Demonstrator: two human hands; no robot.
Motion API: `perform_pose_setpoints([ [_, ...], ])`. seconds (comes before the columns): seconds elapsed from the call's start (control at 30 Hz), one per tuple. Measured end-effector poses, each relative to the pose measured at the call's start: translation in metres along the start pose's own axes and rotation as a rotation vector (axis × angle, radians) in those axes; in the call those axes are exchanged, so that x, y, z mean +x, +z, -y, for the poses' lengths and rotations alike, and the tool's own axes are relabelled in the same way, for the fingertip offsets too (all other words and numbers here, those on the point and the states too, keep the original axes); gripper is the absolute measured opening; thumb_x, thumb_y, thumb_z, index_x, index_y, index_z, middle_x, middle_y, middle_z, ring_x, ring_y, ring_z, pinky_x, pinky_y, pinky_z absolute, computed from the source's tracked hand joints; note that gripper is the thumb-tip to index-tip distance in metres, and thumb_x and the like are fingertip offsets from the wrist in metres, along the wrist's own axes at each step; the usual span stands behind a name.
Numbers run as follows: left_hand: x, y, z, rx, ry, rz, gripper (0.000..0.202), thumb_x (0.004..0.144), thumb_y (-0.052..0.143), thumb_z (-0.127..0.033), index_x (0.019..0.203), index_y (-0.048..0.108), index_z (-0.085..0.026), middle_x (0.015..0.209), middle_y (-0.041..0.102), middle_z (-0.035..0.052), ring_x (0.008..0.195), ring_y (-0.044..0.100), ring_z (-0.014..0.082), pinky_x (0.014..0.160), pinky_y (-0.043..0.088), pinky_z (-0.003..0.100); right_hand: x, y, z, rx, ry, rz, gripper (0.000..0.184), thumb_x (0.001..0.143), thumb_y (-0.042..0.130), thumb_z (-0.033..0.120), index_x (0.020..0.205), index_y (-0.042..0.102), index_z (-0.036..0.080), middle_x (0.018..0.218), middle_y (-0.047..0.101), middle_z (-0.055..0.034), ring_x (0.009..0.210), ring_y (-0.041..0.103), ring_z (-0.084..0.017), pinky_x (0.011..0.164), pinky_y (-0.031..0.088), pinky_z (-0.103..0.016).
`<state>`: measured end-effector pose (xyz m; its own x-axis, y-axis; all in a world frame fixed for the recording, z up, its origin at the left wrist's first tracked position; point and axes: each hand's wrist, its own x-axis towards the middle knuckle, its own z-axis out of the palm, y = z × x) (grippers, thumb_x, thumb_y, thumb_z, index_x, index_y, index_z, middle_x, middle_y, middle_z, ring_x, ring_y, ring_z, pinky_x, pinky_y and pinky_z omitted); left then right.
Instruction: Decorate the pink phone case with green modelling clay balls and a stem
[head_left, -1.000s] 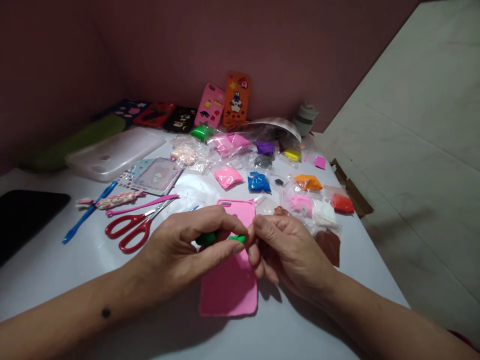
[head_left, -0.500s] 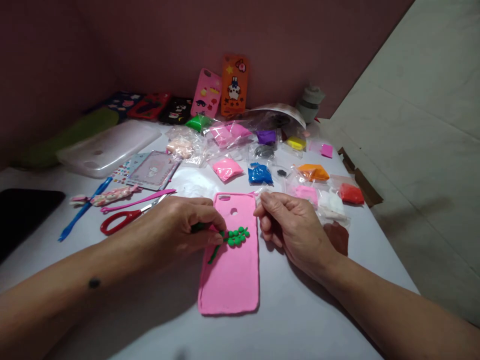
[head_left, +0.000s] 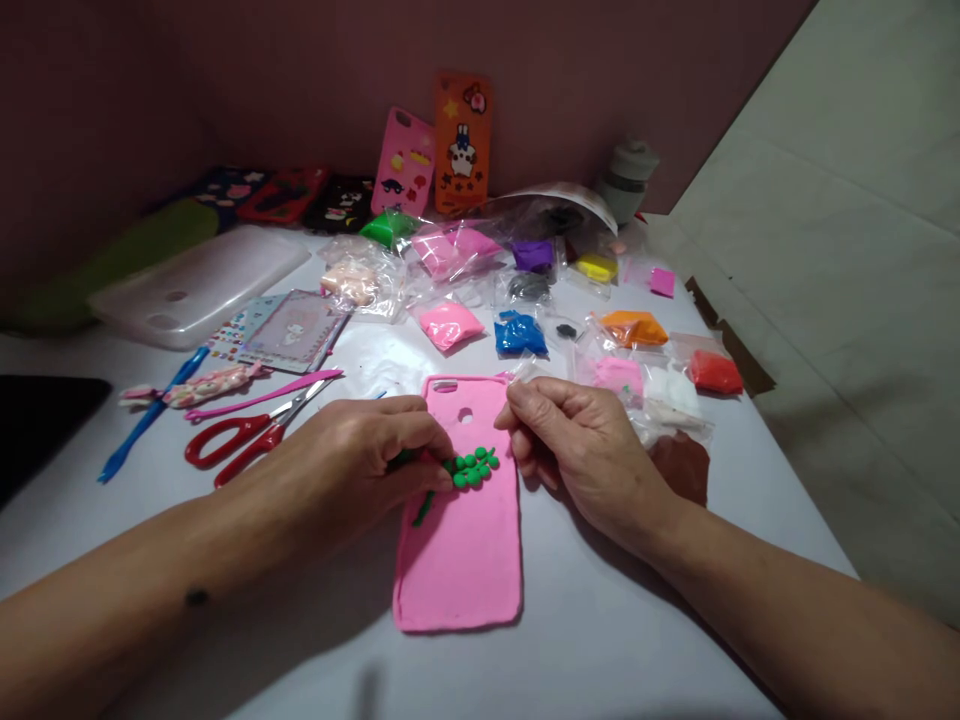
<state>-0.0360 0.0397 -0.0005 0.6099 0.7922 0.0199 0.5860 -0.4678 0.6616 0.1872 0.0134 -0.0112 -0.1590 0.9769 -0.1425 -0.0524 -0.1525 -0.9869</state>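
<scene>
left hand [head_left: 360, 455] is down on the pink phone case [head_left: 459, 570], fingers curled tight around a lump of green clay [head_left: 400, 459] that only just peeks out under the knuckles. one fingertip is pressing at the edge of a little cluster of green balls [head_left: 474, 468]. that cluster sits on the upper half of the case, just below the round hole, with a thin green stem [head_left: 422, 511] trailing toward the lower left. the case lies flat on the white surface [head_left: 600, 650], square in front of the person, between the two hands.

right hand [head_left: 592, 450] hovers at the case's right edge, thumb and forefinger pinched together. is there a crumb of clay in that pinch? can't tell from here.

red scissors [head_left: 232, 445] lie off to the left, well apart from the work, and a blue clay packet [head_left: 520, 335] sits among the other bags behind the case.

to my eye this is the sticking-on step, a small green ball getting seated beside the others along the stem. the next move calls for a light, straight press, since too much force would flatten the ball or smear its neighbours. the case also needs holding steady so it doesn't slide.
</scene>
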Motion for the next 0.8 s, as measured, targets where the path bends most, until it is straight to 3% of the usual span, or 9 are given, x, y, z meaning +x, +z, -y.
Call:
perform_pose_setpoints([
  [0.2,0.000,0.000,0.002,-0.056,-0.101,-0.005,0.010,0.086,0.072,-0.034,0.087,0.077,-0.025,0.068,0.073,-0.0038,0.060,0.061,0.0138,0.056,0.041,0.023,-0.001,0.000,0.000,0.015,0.012,0.008,0.038,0.098,0.069,0.049,0.076,0.069,0.018,0.058,0.058,0.0046,0.047,0.051,-0.006,0.043,0.037,-0.017],
  [0.3,0.000,-0.006,0.000,-0.124,-0.140,0.089,0.016,0.088,0.071,-0.038,0.086,0.074,-0.022,0.067,0.073,-0.0026,0.060,0.060,0.0150,0.056,0.042,0.023,0.000,-0.001,0.000,0.018,0.017,0.011,0.038,0.098,0.069,0.049,0.077,0.070,0.018,0.058,0.058,0.0045,0.047,0.051,-0.007,0.044,0.039,-0.018],
  [0.4,-0.001,-0.011,-0.003,-0.119,-0.112,0.140,0.017,0.094,0.062,-0.031,0.090,0.075,-0.021,0.074,0.075,-0.0013,0.065,0.063,0.0147,0.057,0.041,0.023,0.000,-0.001,0.001,0.001,0.008,0.007,0.037,0.098,0.068,0.047,0.076,0.069,0.018,0.058,0.058,0.0044,0.047,0.051,-0.007,0.043,0.037,-0.018],
  [0.5,-0.002,-0.013,-0.008,-0.046,-0.118,0.093,0.017,0.093,0.059,-0.023,0.088,0.076,-0.022,0.076,0.075,-0.0047,0.069,0.064,0.0131,0.060,0.041,0.021,0.001,0.000,0.001,-0.002,0.007,0.004,0.036,0.098,0.068,0.046,0.076,0.069,0.018,0.058,0.059,0.0044,0.048,0.051,-0.007,0.043,0.038,-0.018],
  [0.67,-0.001,-0.013,-0.015,-0.028,-0.129,0.102,0.020,0.096,0.057,-0.023,0.087,0.075,-0.020,0.073,0.073,-0.0054,0.067,0.064,0.0116,0.060,0.041,0.020,0.000,0.001,0.001,0.007,0.003,0.008,0.036,0.098,0.068,0.047,0.076,0.069,0.018,0.058,0.059,0.0044,0.047,0.051,-0.007,0.044,0.038,-0.019],
  [0.8,-0.001,-0.010,-0.020,0.016,-0.077,0.027,0.021,0.094,0.057,-0.022,0.082,0.073,-0.021,0.072,0.073,-0.0049,0.063,0.062,0.0101,0.061,0.042,0.020,0.001,0.000,0.000,-0.002,0.015,0.004,0.036,0.098,0.068,0.046,0.075,0.069,0.018,0.058,0.059,0.0045,0.047,0.050,-0.007,0.044,0.038,-0.019],
])
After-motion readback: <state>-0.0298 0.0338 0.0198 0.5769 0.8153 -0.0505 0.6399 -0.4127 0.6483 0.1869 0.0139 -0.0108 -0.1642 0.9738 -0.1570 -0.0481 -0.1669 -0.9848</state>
